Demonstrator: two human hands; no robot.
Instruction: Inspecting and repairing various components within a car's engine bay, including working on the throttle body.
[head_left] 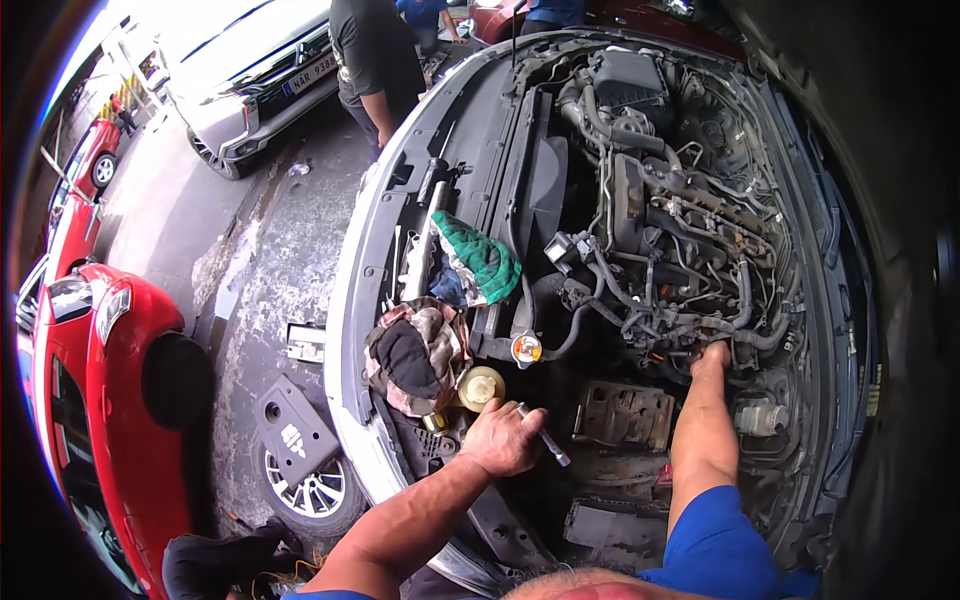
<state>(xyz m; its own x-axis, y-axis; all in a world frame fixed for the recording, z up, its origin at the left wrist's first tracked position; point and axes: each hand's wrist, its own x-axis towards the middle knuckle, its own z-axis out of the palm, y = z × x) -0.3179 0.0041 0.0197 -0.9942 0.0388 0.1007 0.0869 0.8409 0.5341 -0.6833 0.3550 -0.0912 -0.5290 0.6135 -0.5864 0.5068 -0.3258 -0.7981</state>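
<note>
My left hand point(505, 440) is closed around a silver metal wrench point(552, 450) at the front of the engine bay. Part of the wrench is covered by the fingers, so its exact type is unclear. Just beyond that hand stands a yellowish round reservoir point(481, 386), with an orange-and-white radiator cap point(526, 348) farther back. My right hand point(711, 359) reaches down among the hoses and wiring at the near end of the engine point(690, 215). Its fingers are mostly hidden there. Between my arms lies a worn, brownish battery tray point(625, 415).
Bunched rags point(420, 355), a green cloth point(478, 255) and long metal tools point(418, 250) rest on the front panel. On the floor, an engine cover point(298, 430) leans over a wheel point(310, 490). A red car point(120, 380) and a person point(375, 60) are nearby.
</note>
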